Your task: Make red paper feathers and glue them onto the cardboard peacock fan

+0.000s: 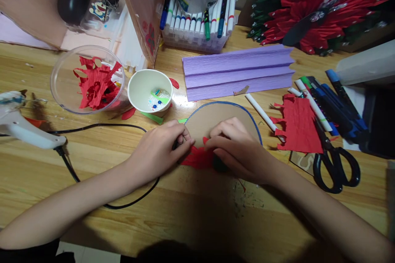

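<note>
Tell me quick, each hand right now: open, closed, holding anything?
Left hand: fingers curled at the red paper; whether it grips cannot be told.
Right hand: closed, apparently pinching the same red paper.

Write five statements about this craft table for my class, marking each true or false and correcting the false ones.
1. The left hand and right hand are at the cardboard. True.
2. The cup holds markers. False: the cup holds beads.
3. The purple paper is creased. True.
4. The scissors lie left of the glue gun. False: the scissors lie to its right.
5. The tub holds red scraps. True.
</note>
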{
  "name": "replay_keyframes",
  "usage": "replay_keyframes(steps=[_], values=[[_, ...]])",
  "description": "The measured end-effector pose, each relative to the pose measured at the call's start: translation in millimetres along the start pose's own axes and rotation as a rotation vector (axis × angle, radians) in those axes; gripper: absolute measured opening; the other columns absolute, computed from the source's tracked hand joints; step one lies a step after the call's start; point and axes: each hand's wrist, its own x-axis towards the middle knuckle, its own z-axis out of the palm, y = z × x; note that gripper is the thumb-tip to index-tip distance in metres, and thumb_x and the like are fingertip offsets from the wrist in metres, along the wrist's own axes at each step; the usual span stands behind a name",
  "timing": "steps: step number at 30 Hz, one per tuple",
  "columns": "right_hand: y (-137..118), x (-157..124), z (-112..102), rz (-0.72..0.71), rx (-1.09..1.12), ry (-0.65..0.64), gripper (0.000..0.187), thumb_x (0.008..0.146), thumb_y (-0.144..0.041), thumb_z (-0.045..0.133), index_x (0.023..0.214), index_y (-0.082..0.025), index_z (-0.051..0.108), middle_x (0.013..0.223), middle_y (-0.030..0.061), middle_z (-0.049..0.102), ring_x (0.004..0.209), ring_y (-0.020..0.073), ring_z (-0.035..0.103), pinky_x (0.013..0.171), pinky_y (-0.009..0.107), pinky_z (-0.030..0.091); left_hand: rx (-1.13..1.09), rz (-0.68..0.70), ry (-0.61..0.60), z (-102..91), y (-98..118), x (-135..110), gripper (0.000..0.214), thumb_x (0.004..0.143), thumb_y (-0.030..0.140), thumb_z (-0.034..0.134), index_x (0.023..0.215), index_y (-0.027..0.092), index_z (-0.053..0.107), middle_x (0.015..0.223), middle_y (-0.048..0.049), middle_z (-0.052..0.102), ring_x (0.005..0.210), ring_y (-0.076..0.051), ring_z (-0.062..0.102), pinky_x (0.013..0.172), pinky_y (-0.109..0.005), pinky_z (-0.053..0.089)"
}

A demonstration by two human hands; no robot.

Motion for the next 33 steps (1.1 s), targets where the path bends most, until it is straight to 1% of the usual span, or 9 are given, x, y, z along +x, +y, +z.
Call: replay_keyframes(steps=[3, 6, 13, 16, 19, 22, 25, 29, 33], values=[[0, -11, -4, 0.055, 0.023, 0.094, 0.027, 0.095, -0.026, 0.032, 0.092, -0.02, 0.058, 0.085, 0.0049, 0.053, 0.081, 0.0191, 0.044, 0.075, 0.037, 0.035, 0.033, 0.01, -0.017, -0.4, 0, -1, 0.012, 0.085, 0.029, 0.053, 0.08, 0.019, 0.058, 0.078, 0.0007, 0.054, 0.069, -0.012, 0.05, 0.062, -0.025, 0.035], [0, -25, -3, 0.106, 0.01, 0.138, 0.029, 0.096, -0.028, 0.03, 0.094, -0.022, 0.058, 0.086, 0.0048, 0.054, 0.082, 0.0196, 0.047, 0.075, 0.038, 0.035, 0.049, 0.011, -0.025, -0.2, 0, -2, 0.012, 0.085, 0.029, 0.054, 0.08, 0.019, 0.058, 0.079, 0.0, 0.053, 0.068, -0.012, 0.05, 0.062, -0.026, 0.036], [0, -53, 10, 0.207, -0.008, 0.276, 0.03, 0.095, -0.027, 0.032, 0.091, -0.021, 0.061, 0.083, 0.0045, 0.057, 0.081, 0.0195, 0.05, 0.075, 0.037, 0.034, 0.077, 0.021, -0.036, -1.0, -1, 0, 0.013, 0.083, 0.029, 0.055, 0.079, 0.019, 0.061, 0.079, -0.0005, 0.053, 0.068, -0.013, 0.051, 0.061, -0.026, 0.037], [-3, -61, 15, 0.232, -0.014, 0.343, 0.029, 0.094, -0.023, 0.033, 0.089, -0.021, 0.061, 0.081, 0.0045, 0.057, 0.08, 0.0193, 0.05, 0.074, 0.037, 0.034, 0.082, 0.029, -0.01, 0.9, -3, 0, 0.014, 0.082, 0.031, 0.056, 0.08, 0.018, 0.061, 0.08, -0.0009, 0.054, 0.069, -0.014, 0.052, 0.062, -0.027, 0.037], [-9, -65, 21, 0.216, -0.053, 0.395, 0.025, 0.092, -0.02, 0.036, 0.091, -0.02, 0.062, 0.08, 0.0044, 0.057, 0.079, 0.0189, 0.049, 0.073, 0.036, 0.035, 0.087, 0.05, 0.04, 3.9, -5, -1, 0.014, 0.079, 0.032, 0.058, 0.082, 0.018, 0.06, 0.08, -0.0011, 0.055, 0.071, -0.014, 0.053, 0.063, -0.027, 0.038], [-16, -64, 29, 0.182, -0.157, 0.395, 0.023, 0.088, -0.017, 0.045, 0.098, -0.019, 0.065, 0.081, 0.0054, 0.056, 0.079, 0.0192, 0.047, 0.072, 0.035, 0.037, 0.099, 0.084, 0.076, 5.8, -5, -3, 0.012, 0.078, 0.03, 0.058, 0.083, 0.018, 0.059, 0.08, -0.001, 0.055, 0.072, -0.015, 0.054, 0.063, -0.027, 0.038], [-23, -57, 37, 0.118, -0.264, 0.347, 0.026, 0.085, -0.017, 0.05, 0.104, -0.02, 0.067, 0.083, 0.0066, 0.056, 0.081, 0.0201, 0.046, 0.074, 0.036, 0.039, 0.106, 0.113, 0.098, 6.5, -4, -4, 0.012, 0.078, 0.029, 0.057, 0.081, 0.018, 0.059, 0.081, -0.0012, 0.056, 0.073, -0.015, 0.054, 0.062, -0.026, 0.037], [-28, -49, 45, 0.059, -0.346, 0.308, 0.028, 0.085, -0.017, 0.051, 0.107, -0.018, 0.067, 0.085, 0.0081, 0.056, 0.082, 0.0202, 0.046, 0.076, 0.036, 0.04, 0.105, 0.124, 0.121, 7.3, -5, -4, 0.014, 0.078, 0.032, 0.057, 0.08, 0.019, 0.058, 0.081, -0.0012, 0.057, 0.071, -0.015, 0.053, 0.061, -0.026, 0.037], [-29, -46, 47, 0.076, -0.399, 0.311, 0.027, 0.086, -0.018, 0.05, 0.107, -0.018, 0.067, 0.085, 0.0078, 0.056, 0.082, 0.0201, 0.045, 0.077, 0.035, 0.041, 0.104, 0.129, 0.128, 8.1, -7, -4, 0.015, 0.078, 0.034, 0.056, 0.079, 0.019, 0.058, 0.082, -0.0013, 0.058, 0.073, -0.016, 0.054, 0.062, -0.026, 0.037]])
